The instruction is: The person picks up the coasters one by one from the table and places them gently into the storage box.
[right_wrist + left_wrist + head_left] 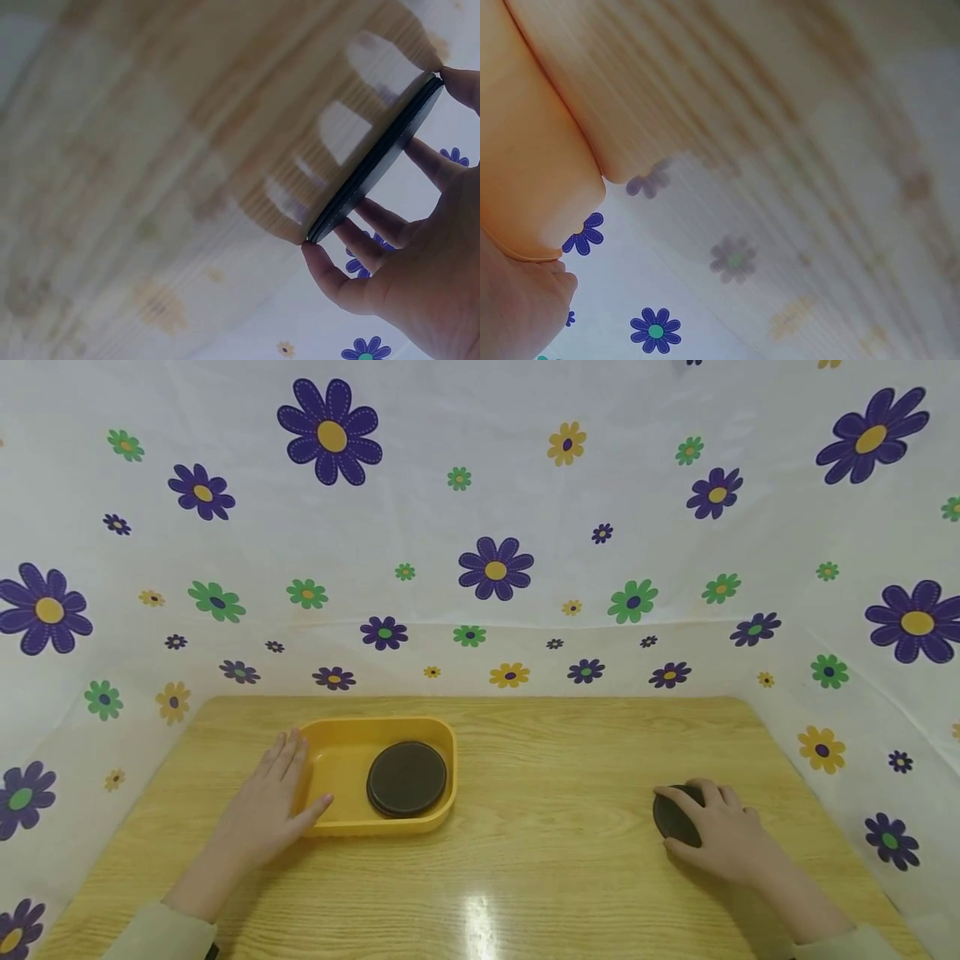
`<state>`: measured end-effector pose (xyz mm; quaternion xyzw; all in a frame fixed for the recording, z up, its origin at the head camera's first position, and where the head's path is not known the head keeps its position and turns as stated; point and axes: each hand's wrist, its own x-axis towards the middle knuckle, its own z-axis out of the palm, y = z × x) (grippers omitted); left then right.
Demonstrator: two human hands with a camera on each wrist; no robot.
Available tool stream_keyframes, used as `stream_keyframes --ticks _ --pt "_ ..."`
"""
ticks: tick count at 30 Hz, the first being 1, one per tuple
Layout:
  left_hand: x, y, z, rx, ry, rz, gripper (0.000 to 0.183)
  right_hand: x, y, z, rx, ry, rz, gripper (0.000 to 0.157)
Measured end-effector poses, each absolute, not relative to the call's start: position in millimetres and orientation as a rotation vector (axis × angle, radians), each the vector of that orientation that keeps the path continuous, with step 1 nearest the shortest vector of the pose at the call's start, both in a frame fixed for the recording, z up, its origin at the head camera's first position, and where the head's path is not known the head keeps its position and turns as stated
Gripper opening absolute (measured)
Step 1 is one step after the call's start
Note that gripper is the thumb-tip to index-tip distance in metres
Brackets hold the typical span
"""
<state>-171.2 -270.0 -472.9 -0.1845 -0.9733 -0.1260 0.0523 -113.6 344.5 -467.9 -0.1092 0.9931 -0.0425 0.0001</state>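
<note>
Toward the left of the table sits a yellow tray with raised walls. Inside its right half lie stacked round black coasters. My left hand rests along the tray's left wall with its fingers straight, the thumb reaching over the near left corner. In the left wrist view, fingers touch the tray's wall. Over on the right, my right hand grips another round black coaster by its edge. The right wrist view shows thumb and fingers spread around this coaster, low at the tabletop.
The wooden table has a light grain and a glossy surface. A white cloth printed with flowers stands behind it and along both sides.
</note>
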Motion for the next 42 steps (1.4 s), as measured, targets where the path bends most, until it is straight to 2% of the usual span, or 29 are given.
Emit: stream_keyframes --ticks 22,42 --pt "-169.8 -267.2 -472.3 -0.553 -2.946 -0.382 0.094 -133.9 342.3 -464.5 -0.384 3.149 -0.112 0.08" --pt "-171.5 -270.6 -475.1 -0.567 -2.941 -0.375 0.095 -184.3 269.2 -430.8 -0.659 3.136 -0.094 0.077"
